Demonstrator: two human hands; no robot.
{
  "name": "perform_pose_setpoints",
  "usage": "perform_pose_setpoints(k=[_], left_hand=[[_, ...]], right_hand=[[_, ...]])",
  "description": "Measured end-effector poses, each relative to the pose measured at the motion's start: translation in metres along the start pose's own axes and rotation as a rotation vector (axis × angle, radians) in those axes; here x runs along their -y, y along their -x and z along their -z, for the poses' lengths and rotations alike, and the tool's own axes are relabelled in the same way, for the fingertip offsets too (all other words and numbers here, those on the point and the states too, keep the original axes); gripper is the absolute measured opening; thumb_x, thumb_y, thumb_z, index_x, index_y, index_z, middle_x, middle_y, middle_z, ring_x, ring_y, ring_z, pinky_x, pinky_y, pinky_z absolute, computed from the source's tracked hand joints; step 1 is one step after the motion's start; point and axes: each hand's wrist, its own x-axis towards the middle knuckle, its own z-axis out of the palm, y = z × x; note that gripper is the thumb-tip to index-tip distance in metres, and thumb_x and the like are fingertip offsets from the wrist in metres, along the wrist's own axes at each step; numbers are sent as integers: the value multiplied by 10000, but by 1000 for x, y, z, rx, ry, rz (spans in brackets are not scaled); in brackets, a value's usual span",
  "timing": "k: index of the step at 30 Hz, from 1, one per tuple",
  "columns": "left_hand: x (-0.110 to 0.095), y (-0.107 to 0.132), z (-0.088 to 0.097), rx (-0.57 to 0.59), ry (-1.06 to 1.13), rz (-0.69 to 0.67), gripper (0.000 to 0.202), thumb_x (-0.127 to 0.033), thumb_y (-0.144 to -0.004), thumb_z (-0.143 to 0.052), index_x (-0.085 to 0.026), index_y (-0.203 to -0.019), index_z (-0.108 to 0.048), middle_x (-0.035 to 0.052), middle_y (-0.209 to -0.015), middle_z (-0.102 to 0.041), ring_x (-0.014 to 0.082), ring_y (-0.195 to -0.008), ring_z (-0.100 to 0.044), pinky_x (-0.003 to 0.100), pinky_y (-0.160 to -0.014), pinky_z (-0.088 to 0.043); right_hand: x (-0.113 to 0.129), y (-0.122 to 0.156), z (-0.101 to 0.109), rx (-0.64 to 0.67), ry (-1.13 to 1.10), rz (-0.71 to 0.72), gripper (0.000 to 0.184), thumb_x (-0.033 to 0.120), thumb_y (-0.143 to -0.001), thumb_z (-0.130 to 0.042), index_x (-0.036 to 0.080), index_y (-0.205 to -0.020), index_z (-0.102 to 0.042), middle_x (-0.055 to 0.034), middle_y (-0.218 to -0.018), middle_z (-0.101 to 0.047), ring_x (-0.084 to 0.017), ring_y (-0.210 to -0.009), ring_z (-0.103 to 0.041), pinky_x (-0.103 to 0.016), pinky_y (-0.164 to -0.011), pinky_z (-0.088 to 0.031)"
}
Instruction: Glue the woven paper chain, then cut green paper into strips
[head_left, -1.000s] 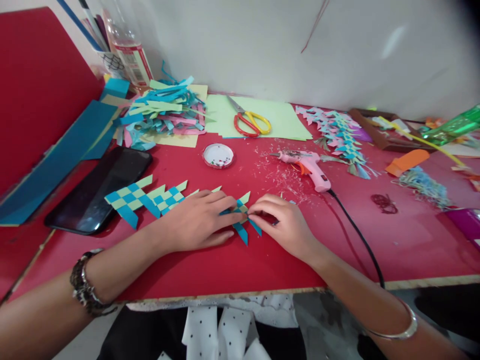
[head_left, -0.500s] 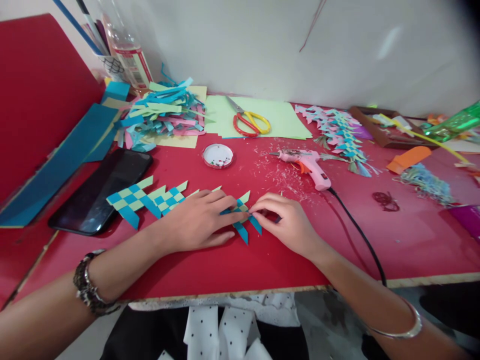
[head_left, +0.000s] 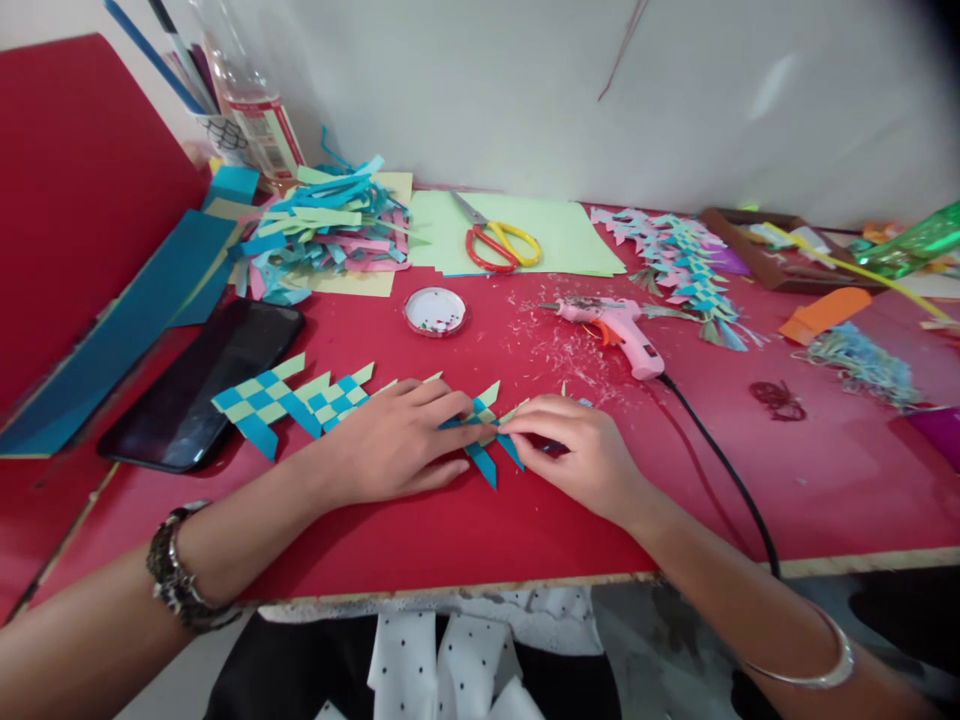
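Note:
A woven band of blue and light-green paper strips (head_left: 300, 400) lies across the red table (head_left: 487, 540). My left hand (head_left: 390, 440) lies flat on the band's middle, fingers stretched out and pressing it down. My right hand (head_left: 574, 450) has its fingertips pinched on the loose strip ends at the band's right tip (head_left: 491, 440), where blue and green points stick out below and above the fingers.
A black phone (head_left: 199, 385) lies to the left, and a pink glue gun (head_left: 615, 325) with a black cord (head_left: 720, 470) to the right. Behind are red-and-yellow scissors (head_left: 499, 245) on green paper, a small round lid (head_left: 436, 311), a pile of strips (head_left: 322, 225) and more woven bands (head_left: 686, 275).
My right hand has shifted slightly at the strip ends, its fingers lying lower and more forward over them. My left hand stays flat on the band.

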Motion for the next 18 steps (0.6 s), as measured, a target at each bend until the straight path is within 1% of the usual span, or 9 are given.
perform_pose_setpoints(k=[6, 9, 13, 15, 18], left_hand=[[0, 0, 0, 4, -2, 4, 363, -367, -887, -324, -250, -1198, -469, 65, -1057, -538, 232, -936, -481, 368, -789, -409], [-1, 1, -1, -11, -20, 4, 362, -366, -886, -327, -253, -1205, -457, 70, -1063, -537, 239, -951, -479, 374, -791, -409], [-1, 0, -1, -6, -21, 0, 352, -366, -887, -324, -260, -1195, -459, 69, -1070, -529, 243, -957, -476, 382, -794, -407], [-1, 0, 0, -6, -15, -5, 352, -364, -888, -323, -258, -1194, -460, 71, -1064, -529, 241, -950, -476, 382, -795, -405], [-1, 0, 0, -6, -6, 4, 360, -373, -884, -328, -252, -1196, -460, 74, -1068, -525, 246, -956, -468, 379, -790, -405]], right_hand=[[-1, 3, 0, 35, 39, 34, 180, 133, -795, -466, 188, -819, -635, -54, -838, -642, -144, -787, -585, -276, -711, -473], [1, 1, 3, 49, -9, -12, 189, 128, -798, -460, 195, -836, -634, -45, -860, -650, -142, -807, -595, -275, -733, -473], [4, -1, 7, -2, -73, -106, 193, 128, -803, -459, 206, -834, -632, -14, -828, -669, -118, -757, -613, -236, -697, -480], [4, -1, 8, -8, -75, -114, 191, 126, -804, -460, 200, -836, -633, -14, -824, -670, -112, -746, -613, -225, -687, -479], [2, 0, 7, 22, -58, -78, 201, 111, -801, -460, 202, -847, -633, -17, -849, -663, -116, -781, -608, -228, -710, -474]])
